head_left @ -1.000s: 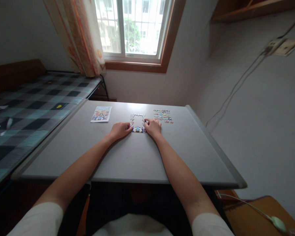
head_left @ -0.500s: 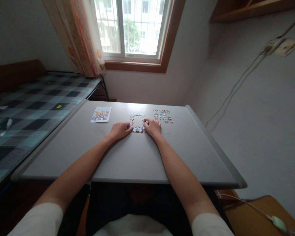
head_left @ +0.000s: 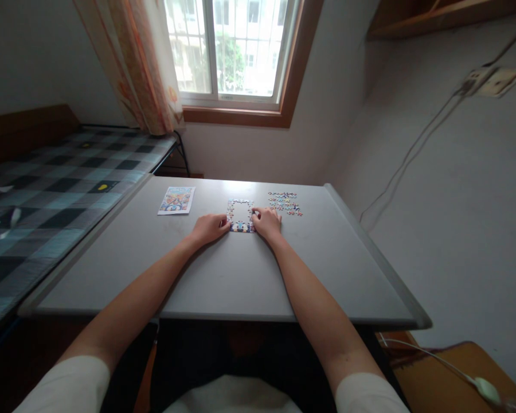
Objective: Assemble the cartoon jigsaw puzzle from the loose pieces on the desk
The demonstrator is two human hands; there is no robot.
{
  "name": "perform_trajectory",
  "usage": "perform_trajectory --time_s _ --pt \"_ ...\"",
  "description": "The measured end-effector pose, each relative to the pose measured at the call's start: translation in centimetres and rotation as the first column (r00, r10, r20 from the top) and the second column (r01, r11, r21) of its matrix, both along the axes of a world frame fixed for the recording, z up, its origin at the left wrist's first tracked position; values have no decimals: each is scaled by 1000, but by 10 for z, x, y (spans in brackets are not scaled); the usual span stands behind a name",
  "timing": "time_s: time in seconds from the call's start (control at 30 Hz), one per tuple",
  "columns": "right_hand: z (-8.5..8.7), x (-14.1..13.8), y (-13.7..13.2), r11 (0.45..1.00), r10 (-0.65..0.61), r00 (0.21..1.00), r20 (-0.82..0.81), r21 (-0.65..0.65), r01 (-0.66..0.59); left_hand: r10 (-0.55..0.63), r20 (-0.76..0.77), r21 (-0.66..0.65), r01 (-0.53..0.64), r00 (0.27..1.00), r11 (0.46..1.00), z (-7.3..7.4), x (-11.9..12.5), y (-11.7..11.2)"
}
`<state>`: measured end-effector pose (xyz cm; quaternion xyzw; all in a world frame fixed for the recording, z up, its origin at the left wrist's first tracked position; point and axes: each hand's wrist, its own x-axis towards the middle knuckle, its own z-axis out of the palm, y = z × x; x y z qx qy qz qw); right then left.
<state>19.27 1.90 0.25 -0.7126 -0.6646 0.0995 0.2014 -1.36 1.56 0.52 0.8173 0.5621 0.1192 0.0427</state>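
Observation:
A small jigsaw frame [head_left: 240, 202], only its border joined and its middle bare, lies on the grey table [head_left: 223, 275]. My left hand [head_left: 210, 226] rests curled against the frame's left lower edge, fingertips touching it. My right hand [head_left: 267, 222] presses on the right lower edge with bent fingers. Loose puzzle pieces [head_left: 285, 202] lie scattered to the right of the frame. A colourful picture card [head_left: 176, 199] lies flat to the left.
A bed with a checked cover [head_left: 47, 195] stands along the table's left side. Behind the table are a window [head_left: 230, 49] and a curtain [head_left: 141, 63]. A wall with cables runs on the right, and a white cord [head_left: 451, 367] lies at lower right.

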Motion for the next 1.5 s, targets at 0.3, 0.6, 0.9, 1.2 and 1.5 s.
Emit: perform_trajectory --time_s 0.3,0.6,0.9,1.2,1.5 --pt "-3 1 2 1000 -3 1000 3 6 3 7 8 -15 -7 1000 1000 1 1 -1" --pt "-1 0 0 1000 2 1000 2 1 -2 0 1 -5 0 1000 1000 1 1 -1" --pt "-3 0 3 1000 -4 1000 -1 -12 4 5 -3 -23 -5 1000 1000 1 0 -1" --pt "0 0 0 1000 -1 1000 -5 -3 1 5 -11 -16 -5 1000 1000 2 0 -1" --pt "-2 0 1 1000 0 1000 -8 4 0 14 -16 -28 -15 1000 1000 4 2 -2"
